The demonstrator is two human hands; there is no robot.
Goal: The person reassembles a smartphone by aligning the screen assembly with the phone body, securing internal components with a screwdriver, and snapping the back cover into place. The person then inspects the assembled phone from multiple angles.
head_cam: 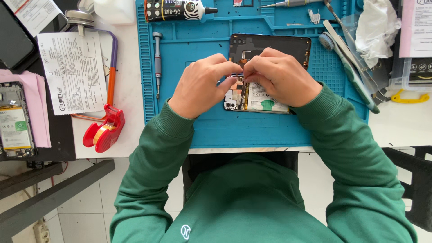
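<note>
An opened smartphone lies on the blue work mat, its back removed so the battery and circuit board show. My left hand and my right hand meet over the middle of the phone. Their fingertips pinch together on a small part at the board; the part itself is too small to identify. Both hands cover much of the phone's inside.
A slim screwdriver lies left on the mat, a glue tube at the top, tweezers and pry tools right. A red tape dispenser and paper sheet sit left, another opened phone far left.
</note>
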